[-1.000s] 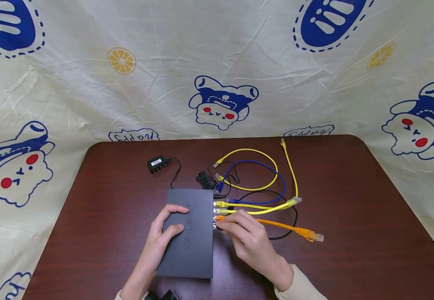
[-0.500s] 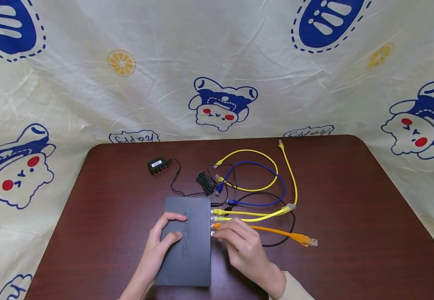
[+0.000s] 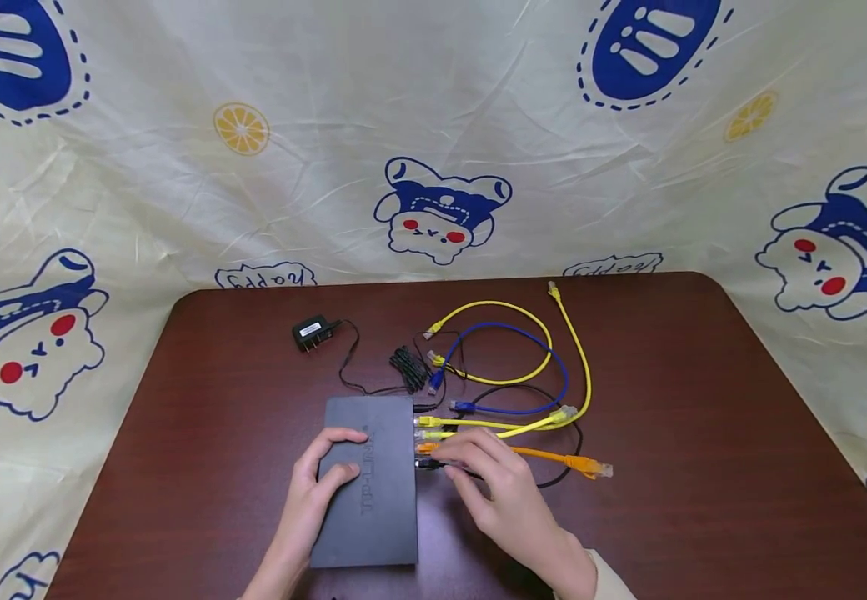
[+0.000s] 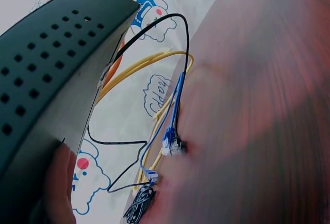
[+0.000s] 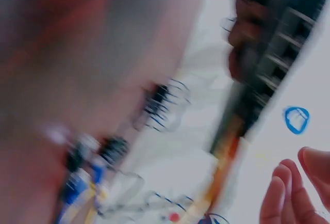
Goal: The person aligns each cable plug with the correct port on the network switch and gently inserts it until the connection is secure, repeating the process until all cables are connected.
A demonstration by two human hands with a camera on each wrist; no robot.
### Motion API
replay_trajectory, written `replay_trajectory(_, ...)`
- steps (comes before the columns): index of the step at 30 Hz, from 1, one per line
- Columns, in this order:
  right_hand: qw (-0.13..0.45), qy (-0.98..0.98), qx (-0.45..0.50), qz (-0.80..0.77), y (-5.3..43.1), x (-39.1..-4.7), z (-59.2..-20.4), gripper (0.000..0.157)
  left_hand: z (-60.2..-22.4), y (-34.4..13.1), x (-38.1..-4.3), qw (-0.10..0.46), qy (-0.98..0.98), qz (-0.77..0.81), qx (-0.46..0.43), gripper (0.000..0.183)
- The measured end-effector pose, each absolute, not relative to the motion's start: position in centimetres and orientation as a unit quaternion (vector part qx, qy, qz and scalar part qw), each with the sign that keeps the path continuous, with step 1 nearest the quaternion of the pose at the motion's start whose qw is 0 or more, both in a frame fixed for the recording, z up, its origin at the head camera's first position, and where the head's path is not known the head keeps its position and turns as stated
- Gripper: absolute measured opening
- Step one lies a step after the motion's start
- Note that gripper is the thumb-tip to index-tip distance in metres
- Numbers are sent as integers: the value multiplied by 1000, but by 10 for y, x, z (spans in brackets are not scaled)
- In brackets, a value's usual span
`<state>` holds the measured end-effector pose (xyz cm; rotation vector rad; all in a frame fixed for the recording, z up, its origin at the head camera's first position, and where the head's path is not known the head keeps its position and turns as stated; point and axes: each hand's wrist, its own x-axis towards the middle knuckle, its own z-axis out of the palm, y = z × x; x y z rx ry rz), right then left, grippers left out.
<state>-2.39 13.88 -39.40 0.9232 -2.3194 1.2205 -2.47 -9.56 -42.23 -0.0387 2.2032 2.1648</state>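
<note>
My left hand (image 3: 304, 492) grips the dark grey TP-LINK network switch (image 3: 390, 525), thumb and a finger on its top. In the left wrist view the vented side of the switch (image 4: 46, 53) is tilted up, with fingers (image 4: 61, 188) underneath. A black cable's plug (image 3: 428, 463) sits at the right-side ports, beside an orange network cable (image 3: 587, 465) and two yellow cable plugs. My right hand (image 3: 512, 500) hovers by the black plug, its fingers loosely bent. In the blurred right wrist view that hand (image 5: 294, 198) has a gap between thumb and fingers, with nothing held.
Behind the switch lie a blue network cable (image 3: 565, 367), a looped yellow cable (image 3: 508, 303) and a bundled black cord (image 3: 408, 367). The power adapter (image 3: 312, 332) rests at the back left of the brown table (image 3: 704, 433). A printed cloth (image 3: 313, 200) hangs behind.
The switch has come nearer the body and slightly left, with its cables following. My right fingers have drawn back from the port, and the black plug now shows.
</note>
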Motion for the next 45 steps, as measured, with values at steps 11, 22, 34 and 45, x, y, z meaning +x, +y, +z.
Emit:
replay_trajectory(11, 214, -824, 315, 419, 177, -25, -344, 26, -422, -102, -25, 20, 719, 695, -7, 32)
replay_trajectory(22, 249, -837, 302, 383, 212, -47, -335, 18, -427, -105, -27, 30, 725, 688, -17, 32)
replay_trajectory(34, 223, -860, 283, 362, 229, -69, -344, 39, -427, -107, -27, 39, 734, 678, -23, 32)
replay_trajectory(45, 146, -882, 236, 382, 241, -89, -378, 31, -426, -107, -25, 34, 734, 678, -21, 32)
